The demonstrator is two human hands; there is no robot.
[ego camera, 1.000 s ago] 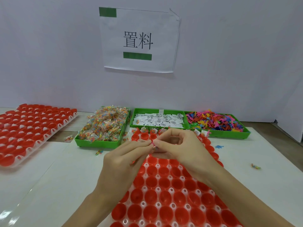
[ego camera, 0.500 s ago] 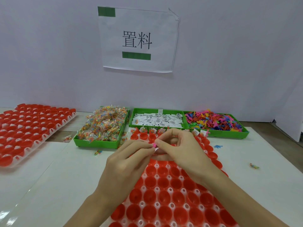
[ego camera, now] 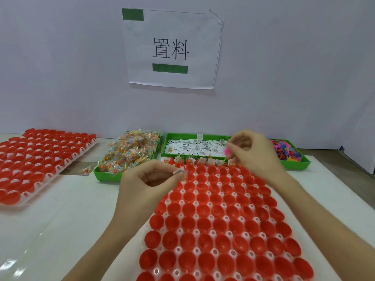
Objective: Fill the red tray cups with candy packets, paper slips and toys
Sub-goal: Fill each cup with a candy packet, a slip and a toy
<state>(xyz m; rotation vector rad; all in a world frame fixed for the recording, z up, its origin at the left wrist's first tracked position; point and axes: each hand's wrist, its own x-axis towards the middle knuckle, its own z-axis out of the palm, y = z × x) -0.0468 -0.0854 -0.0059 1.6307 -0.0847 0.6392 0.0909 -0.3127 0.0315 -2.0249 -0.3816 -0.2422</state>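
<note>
Hands: both raised over the far end of the red cup tray [ego camera: 223,220], apart from each other, forearms entering from the near edge of the bench [ego camera: 50,220].
Left hand [ego camera: 146,183]: fingers curled, thumb and forefinger pinching a small candy packet [ego camera: 181,171] just above the tray's far-left cups; wrist bent, palm turned inward.
Right hand [ego camera: 255,153]: higher and farther back, blurred; fingers curled in, a pink toy [ego camera: 226,152] held at the fingertips, sticking out to the left of the hand. It hangs over the tray's far row, in front of the slip bin.
Red cup tray: lies lengthwise at the middle of the bench, running from the near edge toward the green bins. The far row of cups shows candy packets and paper slips poking up; the nearer cups show bare red insides.
Candy bin [ego camera: 105,175]: green, heaped with clear packets of coloured candy, toward the bench's far edge, left of the other two bins.
Slip bin [ego camera: 182,135]: green, holds white printed paper slips, middle of the three.
Toy bin [ego camera: 294,165]: green, holds bright plastic toys, partly hidden behind the right hand.
Second tray [ego camera: 36,163]: red cups, at the bench's left edge.
Loose packet [ego camera: 86,170]: on the bench beside the candy bin.
Wall sign [ego camera: 172,49]: white sheet with black characters and green bars.
</note>
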